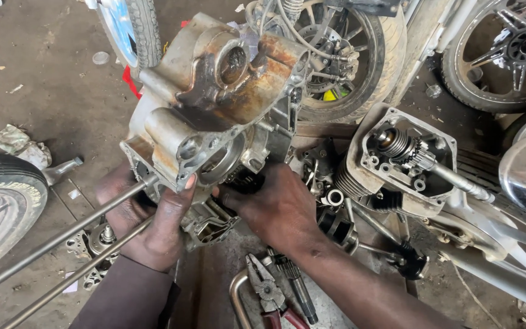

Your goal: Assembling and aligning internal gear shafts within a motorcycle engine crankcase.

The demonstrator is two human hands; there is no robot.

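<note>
A dirty, rust-stained aluminium engine crankcase (214, 103) is held up off the floor at the middle of the head view. My left hand (147, 222) grips its lower left edge, thumb pressed on the casing. My right hand (278, 210) is under its lower right side, fingers tucked in against dark gears there. Two long steel studs (62, 256) stick out from the case toward the lower left.
A second engine part with exposed gears and a shaft (406, 158) lies to the right. Pliers with red handles (269, 292) and a geared shaft (296, 286) lie on the floor below my hands. Motorcycle wheels (348, 55) stand behind, a tyre (1, 201) at left.
</note>
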